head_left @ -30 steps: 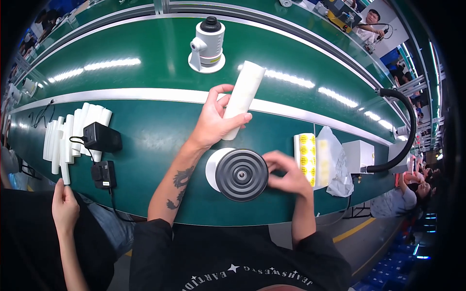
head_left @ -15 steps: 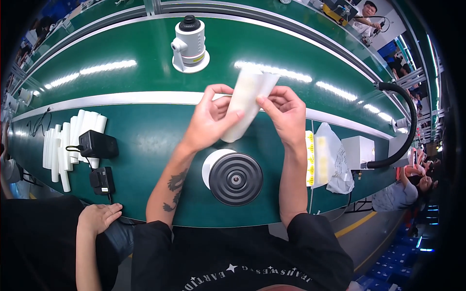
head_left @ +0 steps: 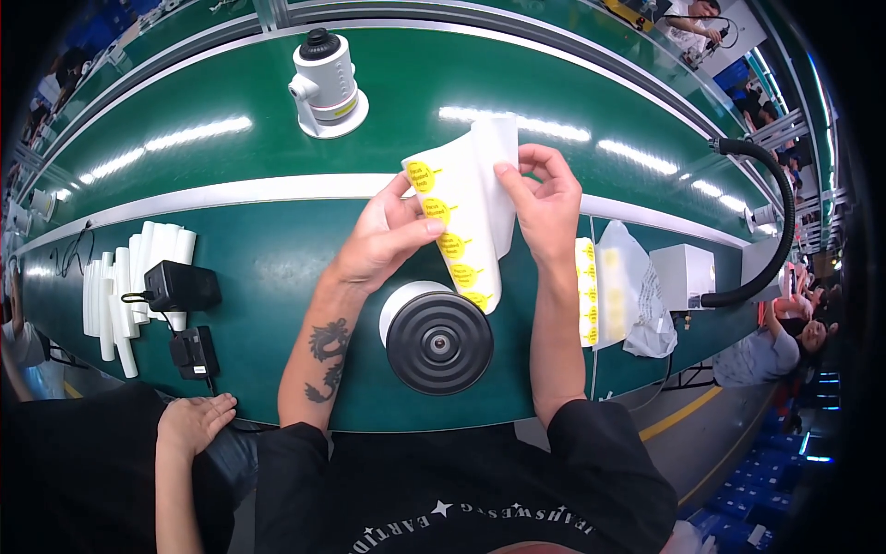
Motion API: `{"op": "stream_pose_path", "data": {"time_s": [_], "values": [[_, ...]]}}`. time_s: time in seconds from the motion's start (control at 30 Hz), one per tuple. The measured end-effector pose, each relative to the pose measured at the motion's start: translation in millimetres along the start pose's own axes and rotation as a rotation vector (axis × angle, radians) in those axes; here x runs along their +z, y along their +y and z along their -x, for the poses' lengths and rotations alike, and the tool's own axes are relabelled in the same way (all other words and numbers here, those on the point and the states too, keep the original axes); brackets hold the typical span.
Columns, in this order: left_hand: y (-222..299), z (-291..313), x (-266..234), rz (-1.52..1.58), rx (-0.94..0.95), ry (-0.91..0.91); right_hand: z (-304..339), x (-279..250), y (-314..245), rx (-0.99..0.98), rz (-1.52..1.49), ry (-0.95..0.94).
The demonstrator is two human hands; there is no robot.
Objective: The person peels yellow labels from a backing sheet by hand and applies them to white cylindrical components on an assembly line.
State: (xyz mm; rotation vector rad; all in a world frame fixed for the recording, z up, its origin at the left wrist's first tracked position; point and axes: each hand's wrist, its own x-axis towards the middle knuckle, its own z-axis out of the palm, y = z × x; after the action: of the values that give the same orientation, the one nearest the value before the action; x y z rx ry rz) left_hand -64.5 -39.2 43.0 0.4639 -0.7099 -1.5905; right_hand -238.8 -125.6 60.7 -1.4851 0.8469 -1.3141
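A curling white sheet of round yellow stickers is held up between my hands over the near green bench. My left hand pinches its left edge, with the thumb lying on the sticker side. My right hand grips the rolled right part between thumb and fingers. Just below the sheet, a white device with a black ribbed round face sits on the bench, its face turned up and touched by neither hand.
Beyond the white rail stands a white device with a black knob. At left lie several white rolls, a black box and a co-worker's hand. At right are another sticker sheet, a plastic bag and a black hose.
The rolled sheet has been opened out and turned, so its yellow stickers now show. My left hand has shifted slightly along its edge; my right hand keeps its hold.
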Motion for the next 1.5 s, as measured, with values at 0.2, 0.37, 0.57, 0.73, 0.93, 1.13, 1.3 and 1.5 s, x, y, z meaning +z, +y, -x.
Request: {"op": "stream_pose_path", "data": {"time_s": [0.2, 0.37, 0.57, 0.73, 0.93, 1.13, 1.3, 1.5], "values": [[-5.2, -3.1, -0.5, -0.156, 0.043, 0.077, 1.2, 5.3, 2.6, -0.001, 0.047, 0.002], [-7.7, -3.5, 0.0, -0.394, 0.172, 0.134, 12.9, 15.9, -28.2, -0.489, 0.343, -0.131], [-6.5, -3.9, 3.0, -0.842, 0.347, 0.067, 19.6, 16.2, -30.9, -0.392, 0.276, -0.235], [7.5, -1.4, 22.1, -1.117, 0.823, 0.352, 20.2, 14.0, -32.6, -0.361, 0.289, -0.247], [28.2, 3.6, 1.8, -1.521, 0.739, 0.080, 25.6, 20.7, -32.4, -0.284, 0.222, -0.237], [29.4, 10.3, 2.3, -1.465, 0.689, 0.145, 25.8, 25.9, -31.0, -0.358, 0.282, -0.258], [36.0, 16.4, 6.2, -1.817, 0.792, 0.182, 33.7, 21.7, -54.3, -0.320, 0.633, -0.316], [30.2, 34.7, -17.6, -1.829, 0.647, 0.414, 50.8, 10.7, -109.7, 0.096, 0.325, -0.291]]}}
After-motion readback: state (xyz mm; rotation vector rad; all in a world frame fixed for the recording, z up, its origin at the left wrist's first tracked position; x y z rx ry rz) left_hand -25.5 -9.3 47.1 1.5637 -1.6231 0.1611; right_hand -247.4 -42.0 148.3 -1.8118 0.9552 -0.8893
